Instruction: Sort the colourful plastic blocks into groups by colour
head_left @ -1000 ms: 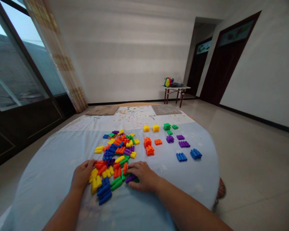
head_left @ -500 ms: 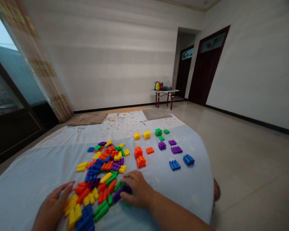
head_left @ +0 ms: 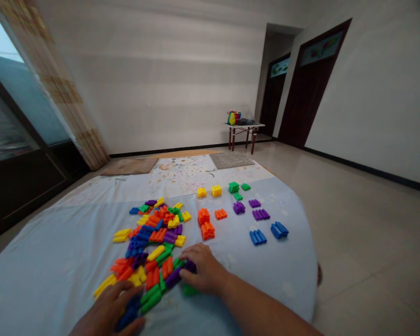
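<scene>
A heap of colourful plastic tube blocks (head_left: pixel 157 235) lies on the cloth-covered table (head_left: pixel 266 280). My left hand (head_left: pixel 110 310) is at the near end of the heap, thumb and fingers closed around blue tube blocks (head_left: pixel 128 317), which it partly hides. Just right of these lie green tube blocks (head_left: pixel 150 298). On the heap's right edge, my right hand (head_left: pixel 205 270) grips a purple tube block (head_left: pixel 174 278) between thumb and fingers. A green block (head_left: pixel 190 290) shows beneath that hand, partly covered.
Colour-sorted groups stand right of the heap: yellow (head_left: pixel 216 190), green (head_left: pixel 234 187), orange (head_left: pixel 207 230), purple (head_left: pixel 261 214) and blue (head_left: pixel 279 229). Two mats, a brown one (head_left: pixel 129 166) and a grey one (head_left: pixel 231 160), lie on the far side. A small table (head_left: pixel 245 126) stands by the wall.
My left hand has moved right and nearer, from beside the yellow blocks onto the blue ones. My right hand stays at the purple block. The view has shifted slightly.
</scene>
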The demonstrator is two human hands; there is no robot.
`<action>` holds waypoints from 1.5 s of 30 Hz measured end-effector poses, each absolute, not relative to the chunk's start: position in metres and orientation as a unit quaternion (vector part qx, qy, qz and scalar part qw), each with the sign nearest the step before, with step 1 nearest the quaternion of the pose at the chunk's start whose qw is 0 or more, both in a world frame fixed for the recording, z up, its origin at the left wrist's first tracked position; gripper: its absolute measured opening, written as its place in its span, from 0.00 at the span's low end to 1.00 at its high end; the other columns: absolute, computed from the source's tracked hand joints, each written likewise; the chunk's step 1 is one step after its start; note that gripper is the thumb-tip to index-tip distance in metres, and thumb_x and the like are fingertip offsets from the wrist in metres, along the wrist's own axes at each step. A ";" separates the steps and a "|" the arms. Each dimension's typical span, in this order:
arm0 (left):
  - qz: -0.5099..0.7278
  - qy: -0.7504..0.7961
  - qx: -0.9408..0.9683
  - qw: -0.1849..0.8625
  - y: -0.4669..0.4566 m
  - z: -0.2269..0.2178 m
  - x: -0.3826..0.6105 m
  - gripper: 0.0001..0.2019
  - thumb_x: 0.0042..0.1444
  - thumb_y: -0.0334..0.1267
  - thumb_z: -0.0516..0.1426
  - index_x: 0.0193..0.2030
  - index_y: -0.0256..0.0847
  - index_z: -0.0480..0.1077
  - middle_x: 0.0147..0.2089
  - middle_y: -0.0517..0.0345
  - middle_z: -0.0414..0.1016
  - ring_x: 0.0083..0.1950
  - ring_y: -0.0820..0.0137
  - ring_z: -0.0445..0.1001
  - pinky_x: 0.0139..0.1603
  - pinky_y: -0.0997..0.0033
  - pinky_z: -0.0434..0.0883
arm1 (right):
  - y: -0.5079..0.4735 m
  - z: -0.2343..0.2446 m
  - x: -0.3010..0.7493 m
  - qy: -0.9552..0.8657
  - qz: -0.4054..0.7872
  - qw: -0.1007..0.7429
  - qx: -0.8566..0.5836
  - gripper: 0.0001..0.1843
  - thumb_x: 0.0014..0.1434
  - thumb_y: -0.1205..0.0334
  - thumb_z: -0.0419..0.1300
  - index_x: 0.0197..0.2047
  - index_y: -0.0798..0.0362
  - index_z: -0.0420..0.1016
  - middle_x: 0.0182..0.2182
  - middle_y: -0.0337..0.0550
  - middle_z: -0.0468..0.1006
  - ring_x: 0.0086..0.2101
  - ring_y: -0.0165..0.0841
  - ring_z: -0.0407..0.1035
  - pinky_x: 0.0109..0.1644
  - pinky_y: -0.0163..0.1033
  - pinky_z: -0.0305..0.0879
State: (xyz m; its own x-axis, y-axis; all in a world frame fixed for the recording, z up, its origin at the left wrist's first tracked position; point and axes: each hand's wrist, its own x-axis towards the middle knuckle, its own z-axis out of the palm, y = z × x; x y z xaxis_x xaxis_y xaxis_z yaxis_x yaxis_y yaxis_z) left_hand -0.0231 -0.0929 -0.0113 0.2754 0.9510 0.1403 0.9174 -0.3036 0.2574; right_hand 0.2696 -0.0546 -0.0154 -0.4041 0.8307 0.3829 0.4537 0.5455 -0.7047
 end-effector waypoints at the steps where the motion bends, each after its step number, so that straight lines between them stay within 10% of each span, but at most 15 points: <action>1: 0.123 0.589 0.795 0.076 -0.094 -0.002 -0.014 0.23 0.44 0.59 0.58 0.47 0.57 0.75 0.51 0.55 0.74 0.52 0.58 0.72 0.54 0.60 0.71 | -0.055 -0.015 0.270 -0.795 0.258 0.373 -0.403 0.17 0.52 0.60 0.62 0.46 0.50 0.74 0.44 0.46 0.76 0.48 0.37 0.67 0.55 0.45 0.57; 27: 0.181 0.553 0.812 -0.044 -0.121 -0.011 0.006 0.21 0.44 0.57 0.59 0.45 0.58 0.75 0.54 0.56 0.72 0.55 0.58 0.70 0.52 0.59 0.74 | -0.057 -0.016 0.272 -0.803 0.255 0.366 -0.395 0.18 0.51 0.62 0.62 0.47 0.50 0.73 0.44 0.45 0.76 0.46 0.38 0.67 0.54 0.45 0.59; 34: 0.160 0.518 0.839 0.045 -0.136 0.015 0.027 0.14 0.46 0.35 0.59 0.42 0.52 0.73 0.51 0.54 0.73 0.53 0.64 0.71 0.52 0.66 0.73 | -0.060 -0.013 0.272 -0.801 0.263 0.363 -0.397 0.18 0.52 0.63 0.60 0.48 0.52 0.73 0.44 0.47 0.76 0.47 0.38 0.66 0.54 0.45 0.58; 45: 0.262 0.603 0.753 0.022 -0.053 0.031 0.058 0.16 0.55 0.45 0.54 0.47 0.42 0.72 0.52 0.48 0.71 0.55 0.61 0.67 0.58 0.53 0.65 | -0.060 -0.012 0.273 -0.806 0.265 0.349 -0.399 0.18 0.52 0.65 0.61 0.48 0.53 0.73 0.44 0.47 0.75 0.47 0.38 0.66 0.54 0.45 0.59</action>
